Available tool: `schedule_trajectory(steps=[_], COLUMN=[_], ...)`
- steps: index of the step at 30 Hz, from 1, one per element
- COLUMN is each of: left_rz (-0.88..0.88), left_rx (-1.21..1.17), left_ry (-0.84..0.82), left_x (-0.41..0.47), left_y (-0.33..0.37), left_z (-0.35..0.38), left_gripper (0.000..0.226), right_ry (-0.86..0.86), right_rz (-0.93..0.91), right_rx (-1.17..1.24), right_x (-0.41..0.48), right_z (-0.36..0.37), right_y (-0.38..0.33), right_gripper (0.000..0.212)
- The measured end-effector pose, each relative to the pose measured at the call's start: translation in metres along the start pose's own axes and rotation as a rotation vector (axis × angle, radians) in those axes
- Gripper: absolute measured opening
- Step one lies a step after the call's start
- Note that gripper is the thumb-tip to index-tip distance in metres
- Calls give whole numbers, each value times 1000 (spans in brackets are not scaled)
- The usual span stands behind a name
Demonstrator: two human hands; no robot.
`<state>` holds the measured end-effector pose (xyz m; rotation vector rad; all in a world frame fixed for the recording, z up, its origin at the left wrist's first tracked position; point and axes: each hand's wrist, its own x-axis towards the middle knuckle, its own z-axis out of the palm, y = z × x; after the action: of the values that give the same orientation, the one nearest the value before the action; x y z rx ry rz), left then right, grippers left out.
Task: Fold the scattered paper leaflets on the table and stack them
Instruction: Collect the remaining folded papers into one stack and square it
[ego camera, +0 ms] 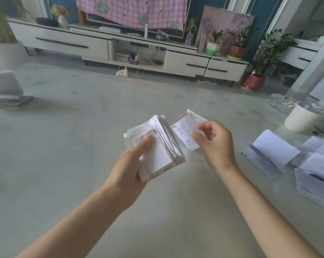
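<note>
I saw a thick stack [157, 146] of folded white leaflets gripped in the left hand [127, 170], with the thumb pressed on its top sheet. Its layered edges faced right and were slightly fanned, and the bundle was tilted. Just beside it, a single leaflet [183, 131] with small print and a red edge was pinched in the right hand [215, 144]; I could not tell how far it was folded. Well to the right, a white folded leaflet [274, 149] lay tented on the counter [83, 146]. Beyond that, a loose heap [317, 164] of overlapping sheets reached the frame's edge.
</note>
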<state>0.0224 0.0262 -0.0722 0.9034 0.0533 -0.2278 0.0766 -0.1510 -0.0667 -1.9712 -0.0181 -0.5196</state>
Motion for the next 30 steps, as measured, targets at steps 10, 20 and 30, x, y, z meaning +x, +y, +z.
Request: schedule_trajectory(steps=[10, 20, 30], left_rz=[-143, -154, -25], left_rx=[-4, 74, 114], left_ry=[-154, -209, 177], left_x=[-8, -8, 4], left_y=[3, 1, -3], left_z=[5, 4, -9], left_gripper=[31, 38, 12], right_ry=[-272, -344, -175], right_rz=[236, 278, 200], right_rx=[268, 83, 201], right_x=[-54, -48, -29], right_z=[3, -12, -35], right_y=[-40, -41, -35], right_gripper=[13, 10, 15])
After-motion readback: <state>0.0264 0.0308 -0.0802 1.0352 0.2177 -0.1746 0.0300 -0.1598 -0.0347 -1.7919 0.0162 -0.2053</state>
